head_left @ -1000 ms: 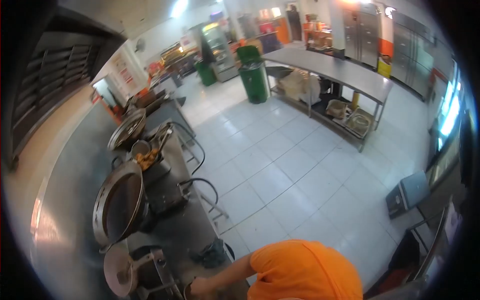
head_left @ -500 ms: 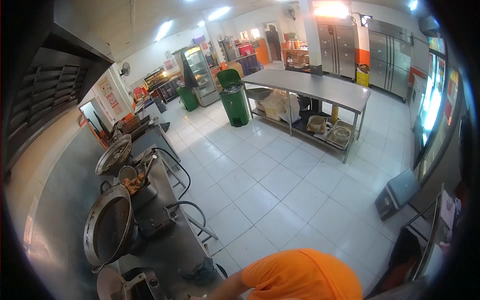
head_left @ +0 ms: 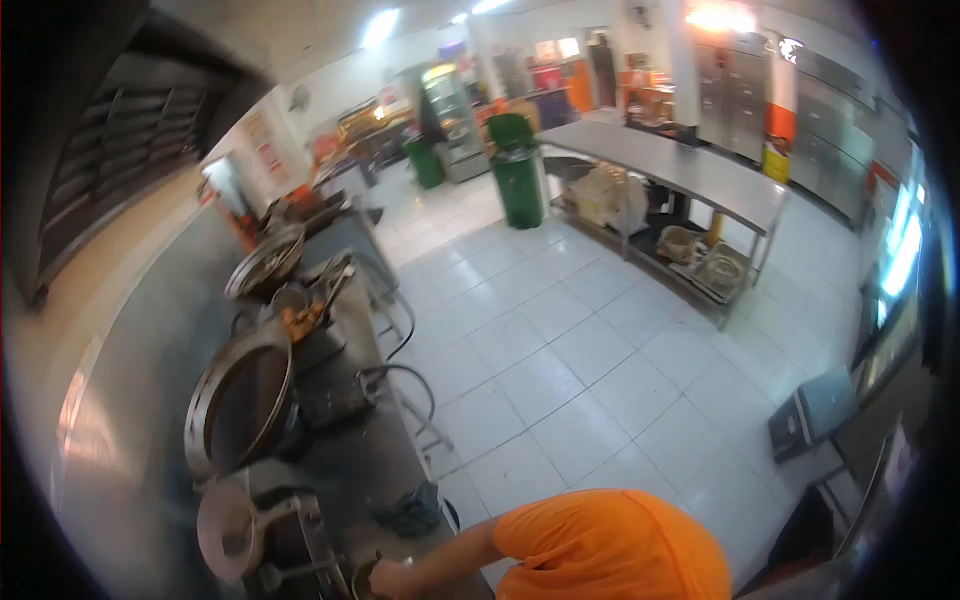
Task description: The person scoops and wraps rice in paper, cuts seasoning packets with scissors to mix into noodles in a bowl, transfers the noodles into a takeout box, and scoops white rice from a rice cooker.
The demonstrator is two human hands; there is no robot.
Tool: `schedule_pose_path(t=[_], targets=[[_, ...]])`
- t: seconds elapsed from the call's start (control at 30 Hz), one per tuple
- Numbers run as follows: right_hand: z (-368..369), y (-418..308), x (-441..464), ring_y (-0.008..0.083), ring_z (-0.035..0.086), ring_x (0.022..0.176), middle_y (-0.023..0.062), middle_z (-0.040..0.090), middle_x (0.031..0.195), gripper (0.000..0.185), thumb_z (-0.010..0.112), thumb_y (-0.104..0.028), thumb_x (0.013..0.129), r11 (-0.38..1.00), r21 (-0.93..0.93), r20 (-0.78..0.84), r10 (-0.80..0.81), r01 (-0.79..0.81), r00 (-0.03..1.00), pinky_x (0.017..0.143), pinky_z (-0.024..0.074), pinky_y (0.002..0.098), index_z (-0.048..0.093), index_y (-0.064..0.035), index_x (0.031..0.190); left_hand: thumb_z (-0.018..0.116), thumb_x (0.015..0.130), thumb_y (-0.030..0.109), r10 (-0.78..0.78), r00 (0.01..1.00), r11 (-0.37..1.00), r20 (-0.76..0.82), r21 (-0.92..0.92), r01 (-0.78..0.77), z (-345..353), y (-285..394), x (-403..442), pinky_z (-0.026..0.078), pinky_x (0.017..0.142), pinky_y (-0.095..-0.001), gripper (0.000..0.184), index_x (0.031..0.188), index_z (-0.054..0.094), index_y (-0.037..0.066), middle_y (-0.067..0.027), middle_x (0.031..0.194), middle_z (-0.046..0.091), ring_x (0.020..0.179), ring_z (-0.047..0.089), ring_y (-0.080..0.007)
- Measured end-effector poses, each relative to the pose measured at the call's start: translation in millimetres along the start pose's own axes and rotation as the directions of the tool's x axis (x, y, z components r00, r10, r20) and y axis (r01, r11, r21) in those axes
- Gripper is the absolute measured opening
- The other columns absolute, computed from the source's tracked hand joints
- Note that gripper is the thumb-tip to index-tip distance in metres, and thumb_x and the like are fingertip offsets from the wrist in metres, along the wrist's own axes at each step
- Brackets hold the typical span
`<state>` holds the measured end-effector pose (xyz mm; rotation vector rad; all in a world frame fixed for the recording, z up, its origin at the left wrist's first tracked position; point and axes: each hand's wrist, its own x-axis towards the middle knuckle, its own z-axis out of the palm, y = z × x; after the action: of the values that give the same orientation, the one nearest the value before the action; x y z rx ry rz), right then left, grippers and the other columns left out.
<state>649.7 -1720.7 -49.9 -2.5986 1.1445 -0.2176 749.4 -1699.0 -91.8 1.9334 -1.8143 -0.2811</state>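
Observation:
From the orange sleeve (head_left: 610, 545) at the bottom, my right arm reaches left over the steel counter. My right hand (head_left: 392, 578) is closed at the rim of a small round container (head_left: 366, 578), cut off by the bottom edge; blur hides what the fingers grip. A dark crumpled cloth (head_left: 412, 512) lies just beyond the hand. To the left stand a round pale pan or lid (head_left: 228, 532) and a metal frame (head_left: 308, 518). My left hand is out of view.
A large wok (head_left: 240, 400), a container of browned food (head_left: 300, 322) and another wok (head_left: 266, 262) line the left counter. Black hoses curve off its edge. Beyond the tiled floor stand a steel table (head_left: 670, 160) and green bin (head_left: 518, 185). A grey box (head_left: 812, 412) sits right.
The camera view has shifted and tilted, so the room's contents sit differently in the frame. My right hand, almost cut off half a second ago, shows again beside the round container.

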Motion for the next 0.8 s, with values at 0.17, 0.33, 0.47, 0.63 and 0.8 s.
schedule_pose_path(t=[0.17,0.33,0.47,0.63,0.8], targets=[[-1,-14,-6,0.0270,0.068,0.073,0.0123,0.070,0.079,0.015,0.068,-0.020,0.064,0.999,0.007,0.067,0.036,-0.037,0.997,0.062,0.0522,0.0407,0.072,-0.0090,0.074,0.072,0.071,0.014,0.007,0.976,0.999,-0.217,-0.037,-0.015,-15,-31,-42,0.048,0.074,-0.0450,0.017,0.080,0.063,0.002,-0.0181,0.081,0.064,0.079,0.061,-0.0379],[-3,2,5,0.0296,0.068,0.083,0.0130,0.070,0.090,0.032,0.066,-0.027,0.074,0.997,0.074,0.152,-0.049,0.038,0.987,0.070,0.0539,0.0414,0.067,-0.0119,0.103,0.070,0.074,0.012,-0.138,0.953,0.990,-0.271,-0.022,0.137,-23,-32,-45,0.047,0.067,-0.0447,0.015,0.080,0.065,-0.001,-0.0211,0.080,0.064,0.075,0.061,-0.0398],[5,15,14,0.0328,0.066,0.077,0.0169,0.066,0.080,0.036,0.066,-0.036,0.079,0.670,0.739,-0.340,0.282,0.069,0.897,0.068,0.0514,0.0389,0.063,-0.0097,0.103,0.069,0.080,0.020,-0.419,0.881,0.894,-0.221,-0.271,0.357,-40,-21,-44,0.045,0.061,-0.0403,0.024,0.079,0.063,-0.004,-0.0193,0.069,0.062,0.062,0.058,-0.0345],[-10,20,16,0.0342,0.066,0.082,0.0164,0.069,0.087,0.047,0.066,-0.039,0.079,0.659,0.733,0.003,0.242,-0.166,0.970,0.077,0.0507,0.0430,0.060,-0.0049,0.111,0.070,0.082,0.027,-0.550,0.833,0.787,-0.057,-0.370,0.494,-27,-39,-50,0.043,0.059,-0.0327,0.027,0.080,0.067,0.000,-0.0100,0.066,0.063,0.061,0.057,-0.0173],[19,25,28,0.0353,0.065,0.084,0.0178,0.068,0.086,0.044,0.068,-0.039,0.076,0.800,0.599,0.065,-0.020,-0.023,0.998,0.075,0.0508,0.0409,0.066,-0.0015,0.098,0.070,0.083,0.029,-0.519,0.840,0.737,0.160,-0.414,0.534,-39,-33,-53,0.044,0.064,-0.0292,0.029,0.096,0.068,0.003,-0.0085,0.077,0.066,0.070,0.060,-0.0119]])
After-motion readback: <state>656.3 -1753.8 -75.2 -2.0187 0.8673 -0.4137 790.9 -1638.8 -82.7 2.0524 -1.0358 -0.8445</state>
